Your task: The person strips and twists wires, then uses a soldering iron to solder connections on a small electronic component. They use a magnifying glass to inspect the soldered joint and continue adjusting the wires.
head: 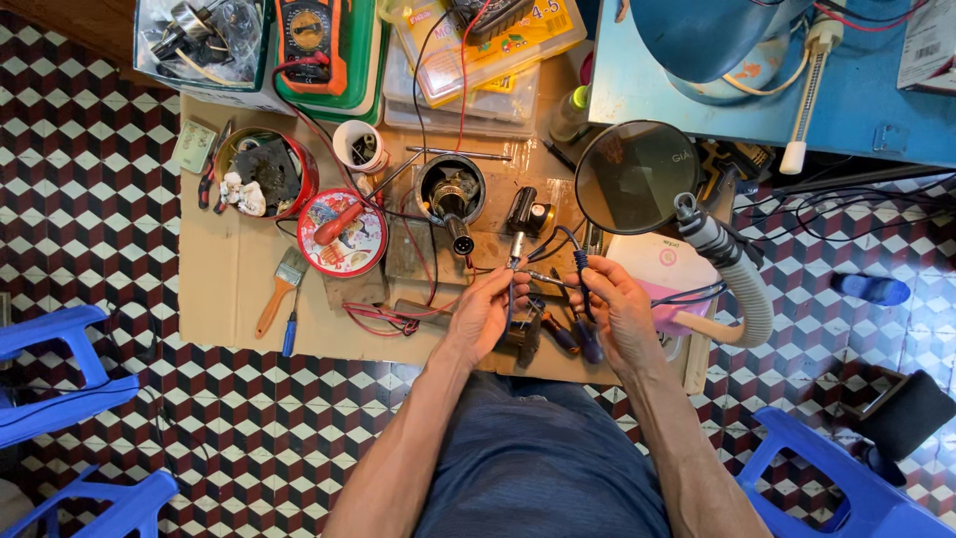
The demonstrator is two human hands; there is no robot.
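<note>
Blue, limp wire point(581, 261), light and thin, pinched in the right hand point(619, 309) at 3 o'clock of the left hand point(485, 311), which grips a slim stiff tool point(516, 257); best held near its end.

The person is wearing dark blue-grey shorts of a finely ribbed, textured fabric, covering the lap at the bottom of the view; both forearms are showing bare, with no sleeves, and the left hand point(485, 311) and right hand point(619, 309) are going ungloved
</note>
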